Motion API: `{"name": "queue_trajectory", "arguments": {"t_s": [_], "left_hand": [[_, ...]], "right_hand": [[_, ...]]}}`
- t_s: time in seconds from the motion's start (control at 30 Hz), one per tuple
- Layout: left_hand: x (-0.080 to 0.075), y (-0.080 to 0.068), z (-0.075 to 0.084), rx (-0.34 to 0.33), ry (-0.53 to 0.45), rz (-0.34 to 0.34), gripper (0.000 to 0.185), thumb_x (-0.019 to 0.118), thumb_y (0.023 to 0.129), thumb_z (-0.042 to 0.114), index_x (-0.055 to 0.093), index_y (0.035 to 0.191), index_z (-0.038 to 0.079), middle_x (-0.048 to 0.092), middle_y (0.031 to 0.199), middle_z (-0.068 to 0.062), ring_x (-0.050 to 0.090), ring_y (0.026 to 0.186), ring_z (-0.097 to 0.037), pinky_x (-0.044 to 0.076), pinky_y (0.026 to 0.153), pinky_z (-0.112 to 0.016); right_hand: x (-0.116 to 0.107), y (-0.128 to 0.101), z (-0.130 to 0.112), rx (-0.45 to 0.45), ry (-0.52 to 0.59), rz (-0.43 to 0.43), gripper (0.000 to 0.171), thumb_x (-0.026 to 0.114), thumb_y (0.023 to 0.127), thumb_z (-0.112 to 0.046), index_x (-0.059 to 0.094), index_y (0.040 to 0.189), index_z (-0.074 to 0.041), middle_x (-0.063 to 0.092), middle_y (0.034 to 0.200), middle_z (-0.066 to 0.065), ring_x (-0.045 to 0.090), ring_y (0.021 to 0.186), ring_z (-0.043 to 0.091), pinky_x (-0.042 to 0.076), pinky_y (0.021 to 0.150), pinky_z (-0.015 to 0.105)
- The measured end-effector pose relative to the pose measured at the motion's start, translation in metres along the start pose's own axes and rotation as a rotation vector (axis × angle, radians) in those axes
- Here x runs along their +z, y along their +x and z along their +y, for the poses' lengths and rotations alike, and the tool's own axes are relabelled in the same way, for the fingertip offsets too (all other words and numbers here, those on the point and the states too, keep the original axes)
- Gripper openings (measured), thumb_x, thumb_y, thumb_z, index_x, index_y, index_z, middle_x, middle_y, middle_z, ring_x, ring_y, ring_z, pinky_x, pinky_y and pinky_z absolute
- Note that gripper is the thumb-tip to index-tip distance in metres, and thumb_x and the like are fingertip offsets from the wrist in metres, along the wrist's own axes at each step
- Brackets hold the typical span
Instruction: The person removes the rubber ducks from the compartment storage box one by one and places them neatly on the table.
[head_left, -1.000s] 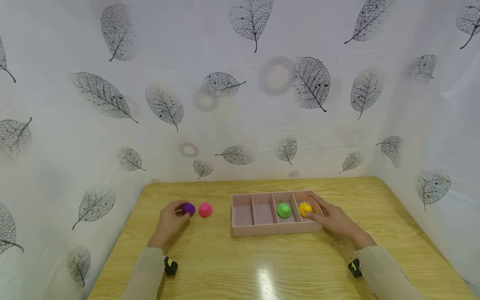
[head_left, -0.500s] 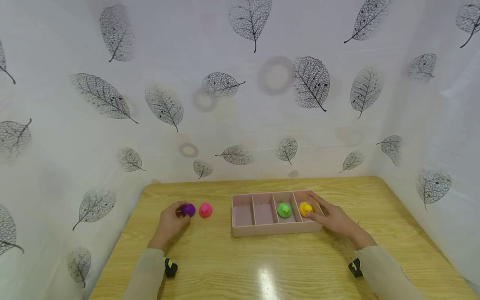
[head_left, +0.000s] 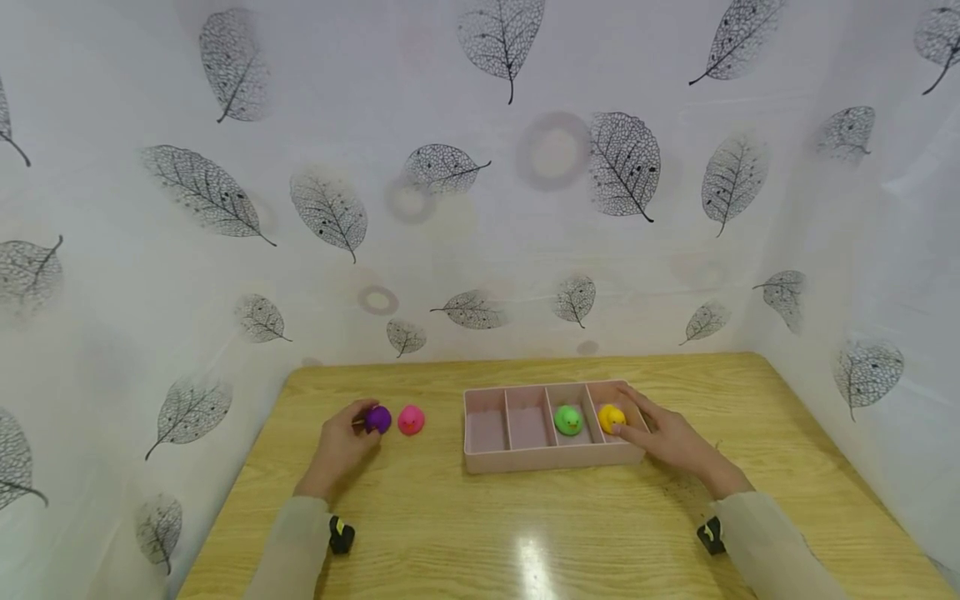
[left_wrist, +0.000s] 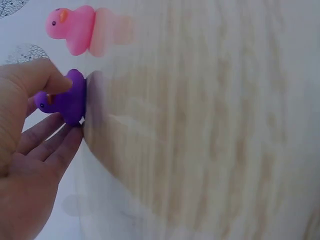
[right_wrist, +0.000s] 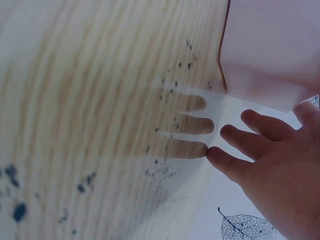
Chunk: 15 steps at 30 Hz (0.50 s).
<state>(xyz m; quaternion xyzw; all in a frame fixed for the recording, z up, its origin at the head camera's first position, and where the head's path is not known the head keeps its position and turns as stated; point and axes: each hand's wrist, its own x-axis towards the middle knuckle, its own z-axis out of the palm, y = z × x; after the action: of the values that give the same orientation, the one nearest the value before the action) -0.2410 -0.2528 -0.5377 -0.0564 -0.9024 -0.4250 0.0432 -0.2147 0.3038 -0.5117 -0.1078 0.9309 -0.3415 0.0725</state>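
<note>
In the head view my left hand holds a purple rubber duck on the table. The left wrist view has the thumb against the purple duck and fingers at its other side. Beside it sits a pink rubber duck. My right hand reaches over the right end of a pale pink divided box. Its thumb is at a yellow rubber duck in the rightmost compartment, with the index finger stretched to the far rim. In the right wrist view the other fingers spread outside the box wall.
A green rubber duck sits in the compartment left of the yellow one. The wooden table ends at a white curtain with leaf prints. Black wrist devices show at both cuffs.
</note>
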Motion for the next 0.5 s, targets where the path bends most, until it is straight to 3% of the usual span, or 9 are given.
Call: {"name": "queue_trajectory", "arguments": {"t_s": [0.13, 0.2, 0.37, 0.5], "left_hand": [[-0.003, 0.001, 0.003, -0.019, 0.04, -0.018, 0.063, 0.072, 0.092, 0.002, 0.051, 0.151, 0.002, 0.057, 0.147, -0.029, 0.058, 0.133, -0.046, 0.052, 0.111, -0.057], [-0.004, 0.002, 0.006, 0.002, 0.085, -0.006, 0.064, 0.073, 0.092, 0.008, 0.05, 0.152, 0.003, 0.056, 0.148, -0.03, 0.056, 0.135, -0.047, 0.051, 0.11, -0.061], [-0.002, 0.008, 0.02, 0.137, 0.152, 0.069, 0.065, 0.074, 0.089, 0.012, 0.052, 0.149, -0.001, 0.058, 0.147, -0.029, 0.055, 0.134, -0.049, 0.049, 0.109, -0.065], [0.003, 0.01, 0.041, 0.202, 0.112, 0.092, 0.065, 0.075, 0.089, 0.009, 0.052, 0.149, -0.001, 0.059, 0.146, -0.028, 0.057, 0.133, -0.049, 0.05, 0.108, -0.064]], "right_hand": [[0.0, 0.0, 0.0, 0.0, 0.001, 0.001, 0.086, 0.061, 0.102, -0.056, 0.019, 0.17, -0.025, 0.029, 0.169, 0.027, 0.044, 0.141, 0.06, 0.045, 0.106, 0.075], [0.0, 0.001, 0.0, 0.001, -0.001, 0.0, 0.086, 0.061, 0.102, -0.057, 0.019, 0.17, -0.025, 0.029, 0.169, 0.027, 0.045, 0.141, 0.061, 0.045, 0.105, 0.075], [0.0, 0.001, 0.001, 0.004, -0.003, -0.001, 0.086, 0.061, 0.102, -0.057, 0.019, 0.17, -0.027, 0.029, 0.17, 0.026, 0.044, 0.141, 0.06, 0.045, 0.106, 0.076], [-0.001, 0.001, 0.0, 0.009, -0.006, -0.003, 0.086, 0.06, 0.102, -0.057, 0.018, 0.17, -0.026, 0.029, 0.169, 0.027, 0.044, 0.142, 0.061, 0.044, 0.106, 0.076]]}}
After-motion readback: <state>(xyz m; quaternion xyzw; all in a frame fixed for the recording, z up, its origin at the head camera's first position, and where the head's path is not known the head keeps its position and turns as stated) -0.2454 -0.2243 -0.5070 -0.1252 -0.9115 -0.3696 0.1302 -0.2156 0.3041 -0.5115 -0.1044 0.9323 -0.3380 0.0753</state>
